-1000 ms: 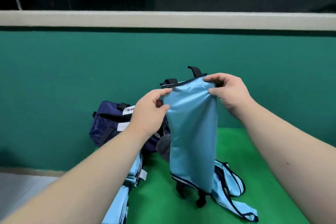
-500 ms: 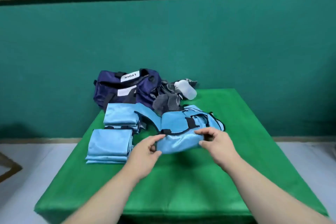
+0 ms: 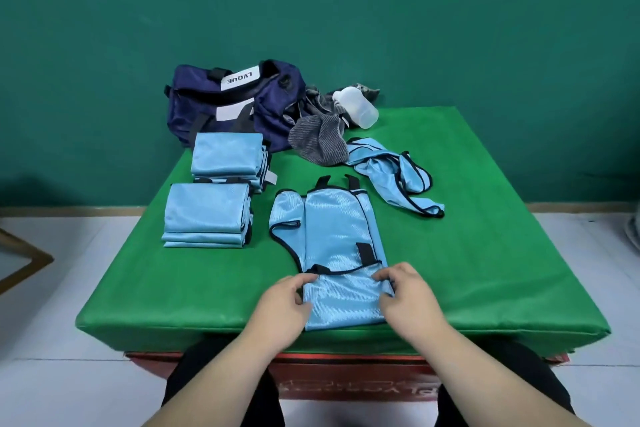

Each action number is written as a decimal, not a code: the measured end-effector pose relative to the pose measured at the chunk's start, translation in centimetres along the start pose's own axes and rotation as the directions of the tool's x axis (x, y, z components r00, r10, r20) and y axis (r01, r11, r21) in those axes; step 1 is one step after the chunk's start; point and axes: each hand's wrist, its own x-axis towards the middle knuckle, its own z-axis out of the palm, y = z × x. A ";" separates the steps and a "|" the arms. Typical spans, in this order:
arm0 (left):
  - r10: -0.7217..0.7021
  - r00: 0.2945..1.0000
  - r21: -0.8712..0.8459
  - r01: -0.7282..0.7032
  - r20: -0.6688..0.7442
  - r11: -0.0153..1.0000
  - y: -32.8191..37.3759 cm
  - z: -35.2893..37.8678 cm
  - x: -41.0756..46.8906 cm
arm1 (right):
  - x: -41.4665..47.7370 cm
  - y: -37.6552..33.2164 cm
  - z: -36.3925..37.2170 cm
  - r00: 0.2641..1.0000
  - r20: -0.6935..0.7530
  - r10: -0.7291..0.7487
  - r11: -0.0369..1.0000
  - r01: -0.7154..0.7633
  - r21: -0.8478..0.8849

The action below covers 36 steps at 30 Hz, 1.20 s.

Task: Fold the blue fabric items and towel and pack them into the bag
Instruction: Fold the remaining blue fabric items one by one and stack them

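Observation:
A light blue vest with black trim (image 3: 337,246) lies stretched out flat on the green table (image 3: 485,270), folded lengthwise. My left hand (image 3: 282,308) pinches its near left edge and my right hand (image 3: 407,298) pinches its near right edge. Two stacks of folded blue items (image 3: 207,215) (image 3: 227,158) sit to the left. One unfolded blue vest (image 3: 391,173) lies crumpled at the back right. A grey striped towel (image 3: 318,139) is bunched beside the navy bag (image 3: 232,104) at the back left.
A translucent white bottle (image 3: 355,106) lies on its side behind the towel. A green wall rises right behind the table. White floor surrounds the table, with a wooden frame corner (image 3: 27,256) at the far left.
One second ago both hands held the vest up in the air by its top. They brought it down and laid it out flat on the table, still pinching the near end.

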 end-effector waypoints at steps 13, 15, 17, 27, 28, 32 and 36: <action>0.076 0.996 -0.035 -0.078 -0.046 0.996 -0.3 -0.8 1.3 | 3.8 -0.4 -0.8 0.985 -0.168 -0.023 0.998 0.033 0.059; 0.041 0.995 -0.095 -0.050 -0.090 0.994 -0.5 -1.1 2.0 | 5.5 -0.8 -0.8 0.987 -0.160 -0.030 0.996 0.043 0.079; 0.037 0.988 -0.106 -0.053 -0.147 0.993 -0.3 -1.7 2.8 | 7.5 -1.0 -0.9 0.990 -0.139 -0.030 0.996 0.042 0.084; 0.054 0.997 0.585 -0.075 0.052 0.808 1.1 -3.0 10.7 | 13.2 1.5 0.1 0.992 -0.115 -0.046 0.983 0.066 0.170; 0.031 0.997 0.629 -0.072 0.076 0.774 0.9 -2.8 11.0 | 13.2 1.7 0.2 0.991 -0.127 -0.044 0.979 0.068 0.193; 0.003 1.000 0.669 -0.019 0.025 0.743 0.5 -2.4 11.4 | 13.3 2.0 0.3 0.985 -0.169 -0.035 0.959 0.081 0.271; 0.133 0.981 0.358 -0.074 -0.143 0.931 1.5 -2.1 11.2 | 13.3 2.3 0.4 0.984 -0.172 -0.039 0.950 0.089 0.298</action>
